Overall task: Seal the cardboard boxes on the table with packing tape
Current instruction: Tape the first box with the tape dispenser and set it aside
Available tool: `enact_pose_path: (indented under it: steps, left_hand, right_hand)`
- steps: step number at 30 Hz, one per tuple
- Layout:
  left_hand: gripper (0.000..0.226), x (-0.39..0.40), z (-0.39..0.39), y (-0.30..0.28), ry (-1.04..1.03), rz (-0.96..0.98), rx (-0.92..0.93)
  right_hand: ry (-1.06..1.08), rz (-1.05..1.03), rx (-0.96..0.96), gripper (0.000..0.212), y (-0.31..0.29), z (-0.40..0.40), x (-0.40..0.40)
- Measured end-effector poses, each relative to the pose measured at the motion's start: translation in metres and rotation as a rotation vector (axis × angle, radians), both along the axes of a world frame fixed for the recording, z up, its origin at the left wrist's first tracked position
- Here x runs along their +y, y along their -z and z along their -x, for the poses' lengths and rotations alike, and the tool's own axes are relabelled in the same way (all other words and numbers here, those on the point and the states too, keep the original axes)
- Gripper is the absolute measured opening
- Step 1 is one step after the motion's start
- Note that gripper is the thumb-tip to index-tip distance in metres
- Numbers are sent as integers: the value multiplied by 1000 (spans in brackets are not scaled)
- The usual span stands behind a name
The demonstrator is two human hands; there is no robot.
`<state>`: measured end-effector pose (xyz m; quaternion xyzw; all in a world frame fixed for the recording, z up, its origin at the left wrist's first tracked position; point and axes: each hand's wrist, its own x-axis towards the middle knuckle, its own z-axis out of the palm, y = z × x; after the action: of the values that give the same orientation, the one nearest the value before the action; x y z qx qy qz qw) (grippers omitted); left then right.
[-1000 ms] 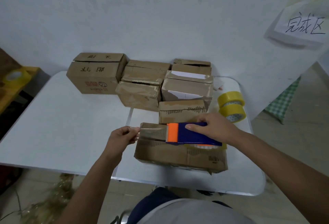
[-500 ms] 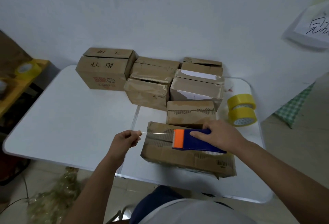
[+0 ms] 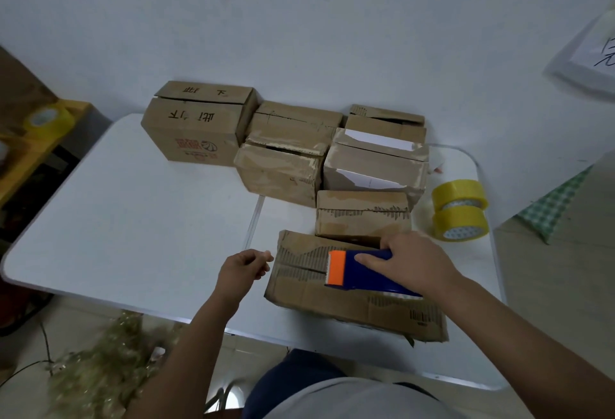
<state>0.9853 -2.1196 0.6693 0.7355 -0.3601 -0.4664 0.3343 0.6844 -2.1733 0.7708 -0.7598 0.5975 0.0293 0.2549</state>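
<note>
A flat, worn cardboard box (image 3: 336, 300) lies at the near edge of the white table (image 3: 133, 219). My right hand (image 3: 412, 265) grips a blue tape dispenser (image 3: 362, 274) with an orange cutter end, held over the box's top seam. My left hand (image 3: 243, 272) sits just left of the box's left end, with thumb and fingers pinched together on the clear tape end stretched from the dispenser. The tape strip itself is hard to see. Several more boxes (image 3: 362, 215) stand behind.
Two yellow tape rolls (image 3: 461, 215) are stacked at the table's right side. Larger boxes (image 3: 196, 125) line the wall. Another yellow roll (image 3: 48, 119) sits on a yellow shelf at left. Crumpled tape waste (image 3: 100, 368) lies on the floor at lower left.
The dispenser and the pulled tape have come down closer to the box top. My left hand has moved nearer the box's left end.
</note>
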Motion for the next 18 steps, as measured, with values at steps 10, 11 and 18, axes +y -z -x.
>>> enact_pose_path:
  steps: [10,11,18]
  left_hand:
    - [27,8,20,19,-21,-84,-58]
    - [27,6,22,18,-26,-124,-73]
    - [9,5,6,25,140,-241,-229]
  right_hand:
    - [16,9,20,49,5,-4,-2]
    - [16,16,17,49,5,-4,-3]
    - [13,33,17,48,7,-6,-1]
